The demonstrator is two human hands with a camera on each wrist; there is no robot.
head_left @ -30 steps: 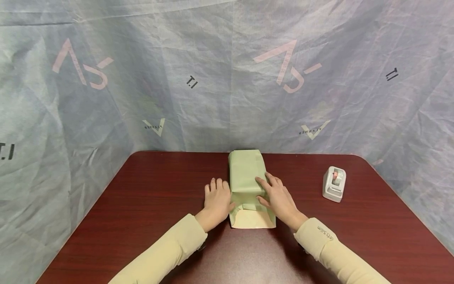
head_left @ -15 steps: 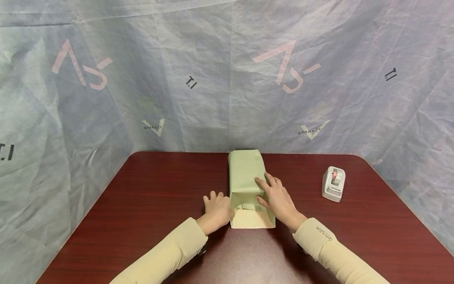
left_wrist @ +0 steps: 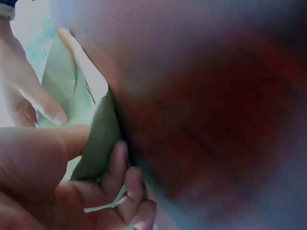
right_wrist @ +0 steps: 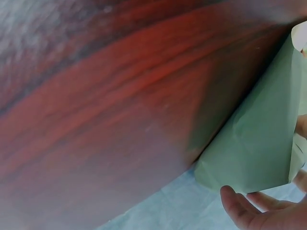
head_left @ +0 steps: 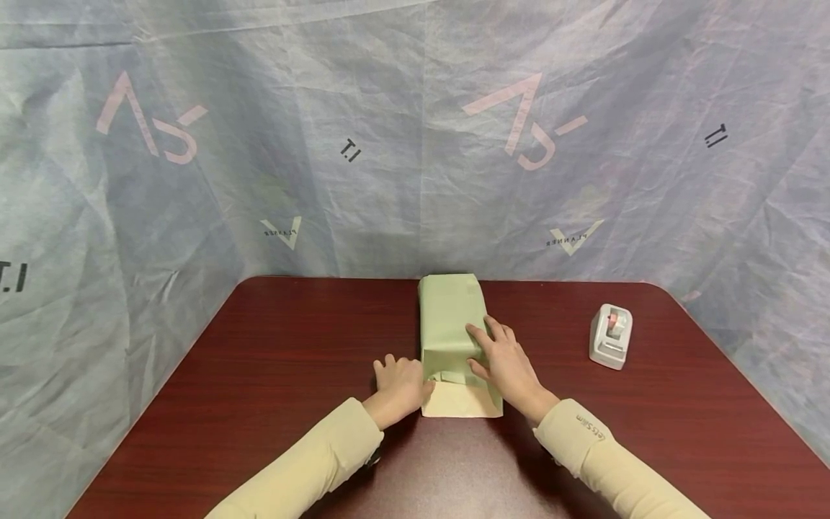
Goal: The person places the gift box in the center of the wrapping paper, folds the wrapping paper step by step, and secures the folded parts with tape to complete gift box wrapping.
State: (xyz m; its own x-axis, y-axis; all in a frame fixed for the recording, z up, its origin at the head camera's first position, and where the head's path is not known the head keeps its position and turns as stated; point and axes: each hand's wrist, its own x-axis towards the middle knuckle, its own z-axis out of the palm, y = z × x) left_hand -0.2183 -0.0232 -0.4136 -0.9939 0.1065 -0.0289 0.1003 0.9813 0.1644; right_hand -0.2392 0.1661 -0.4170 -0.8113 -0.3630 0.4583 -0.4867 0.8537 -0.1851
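A box-shaped package in light green wrapping paper (head_left: 450, 313) lies lengthwise at the table's far middle. Its near end has a paper flap (head_left: 462, 400) spread toward me, pale inner side up. My left hand (head_left: 398, 386) pinches the paper's left side edge near that end. In the left wrist view, the thumb goes behind the upright green side paper (left_wrist: 101, 139) and curled fingers lie on its outer face. My right hand (head_left: 512, 367) rests on the package's right side with fingers spread. In the right wrist view, fingertips touch the green paper (right_wrist: 254, 139) along its upper edge.
A white tape dispenser (head_left: 611, 336) with a small roll stands to the right on the dark red wooden table (head_left: 292, 339). A grey printed cloth (head_left: 389, 144) hangs behind the table's far edge.
My left hand has drawn back toward me along the package's left side, and its fingers have curled around the paper edge. The right hand and package have hardly moved.
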